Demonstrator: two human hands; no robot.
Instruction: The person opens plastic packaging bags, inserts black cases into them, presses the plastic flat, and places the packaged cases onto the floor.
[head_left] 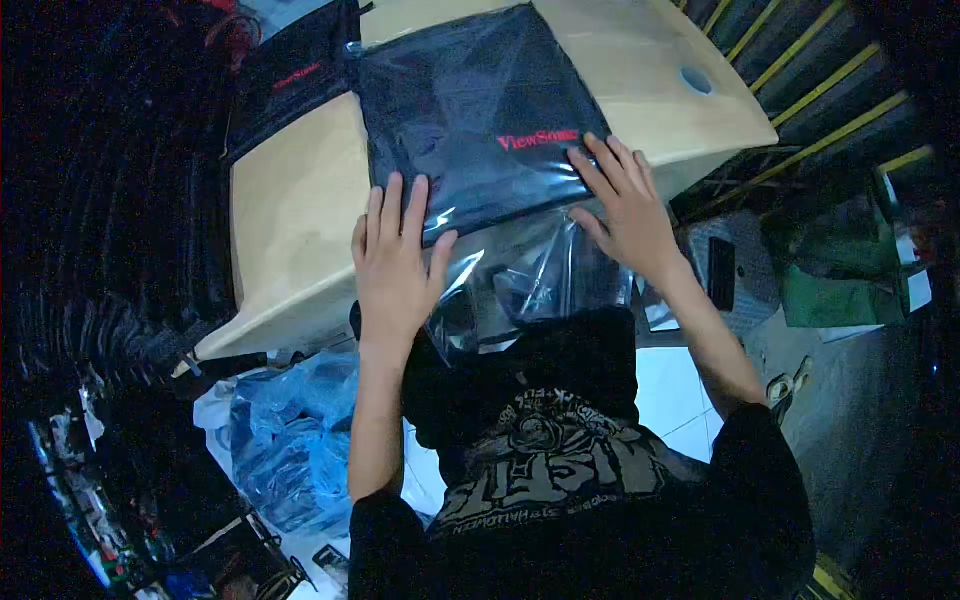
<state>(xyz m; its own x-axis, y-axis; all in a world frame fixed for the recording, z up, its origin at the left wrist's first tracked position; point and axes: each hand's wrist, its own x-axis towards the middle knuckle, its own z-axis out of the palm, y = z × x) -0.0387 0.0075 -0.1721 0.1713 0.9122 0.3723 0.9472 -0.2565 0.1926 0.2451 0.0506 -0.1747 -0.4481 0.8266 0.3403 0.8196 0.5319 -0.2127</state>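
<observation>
A black ViewSonic bag [470, 100] with red lettering lies flat on the pale wooden table, inside a clear plastic sleeve [540, 275]. The sleeve's loose end hangs over the table's near edge toward my body. My left hand [393, 260] rests on the bag's near left corner, fingers stretched out and slightly apart. On the near right corner lies my right hand [625, 205], fingers spread just beside the red lettering. Both palms are over the table edge, and neither hand is closed on anything.
A second black ViewSonic bag [290, 85] lies at the table's far left. The table [300, 200] has a round hole at right. Blue plastic bags [295, 440] are on the floor at lower left. A green bag [830, 275] and yellow-edged slats [800, 80] stand to the right.
</observation>
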